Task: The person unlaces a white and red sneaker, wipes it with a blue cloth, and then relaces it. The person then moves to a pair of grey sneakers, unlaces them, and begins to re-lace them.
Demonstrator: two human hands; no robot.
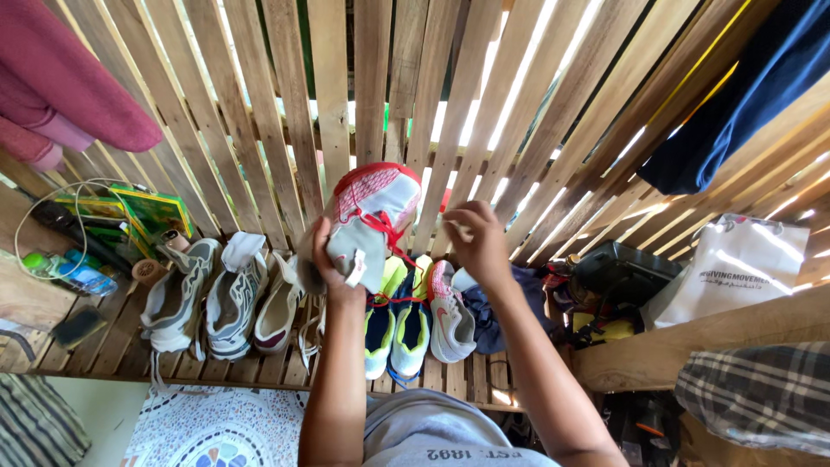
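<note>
My left hand [333, 268] grips a grey and white sneaker [370, 220] with red trim and red laces, held upright with its toe toward the slatted wall. My right hand [475, 242] is raised just right of that shoe, fingers pinched at its lace area; whether it holds the lace I cannot tell. Below the hands, shoes stand in a row on the wooden slat floor [112, 342]: a grey pair [207, 298], a white shoe [278, 311], a blue and lime pair [396, 333] and a grey and pink shoe [450, 316].
A white carrier bag [743, 268] and a black box [622, 268] sit at right. Bottles [69, 272] and green packets [138, 212] lie at left. Clothes hang at top left [69, 86] and top right [743, 104]. A patterned mat [216, 428] lies below.
</note>
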